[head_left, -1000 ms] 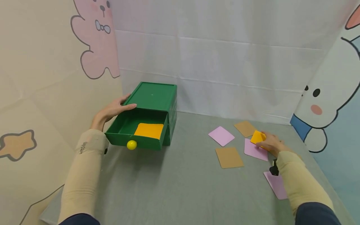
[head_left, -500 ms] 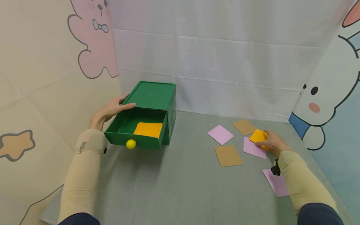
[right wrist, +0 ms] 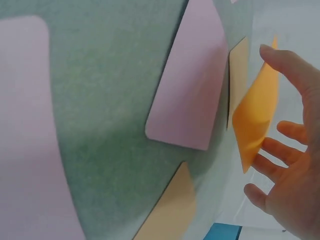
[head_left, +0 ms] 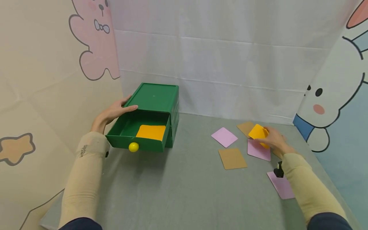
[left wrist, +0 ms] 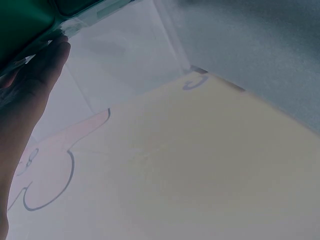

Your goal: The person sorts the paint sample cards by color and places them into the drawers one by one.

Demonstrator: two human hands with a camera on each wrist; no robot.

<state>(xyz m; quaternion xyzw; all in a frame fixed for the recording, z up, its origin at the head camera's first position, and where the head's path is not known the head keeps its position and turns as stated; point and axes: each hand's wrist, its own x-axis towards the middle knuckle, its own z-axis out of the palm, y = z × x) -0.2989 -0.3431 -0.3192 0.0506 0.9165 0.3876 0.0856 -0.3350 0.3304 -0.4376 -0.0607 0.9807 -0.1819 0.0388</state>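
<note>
A green drawer box (head_left: 155, 97) stands at the left with its drawer (head_left: 130, 123) pulled out; a yellow ball knob (head_left: 133, 147) is on the drawer's front. An orange-yellow card (head_left: 151, 132) lies inside. My left hand (head_left: 112, 113) rests on the box's front left corner, thumb over the top edge and straight fingers along the left side. My right hand (head_left: 273, 140) pinches another orange-yellow card (right wrist: 257, 107) between thumb and fingers, tilted and bowed. Beneath and beside it are a pink card (head_left: 258, 151) and a tan card (head_left: 244, 127).
On the grey tabletop (head_left: 187, 191) lie another pink card (head_left: 225, 137), a tan card (head_left: 233, 158) and a further pink card (head_left: 280, 185) partly under my right forearm. A tan card's edge (head_left: 277, 153) shows beside my right wrist. Printed cloth walls (head_left: 215, 64) enclose the table.
My right hand has raised the orange-yellow card off the pink one and shifted slightly away and to the left. My left hand has stayed on the box. The head view has shifted slightly.
</note>
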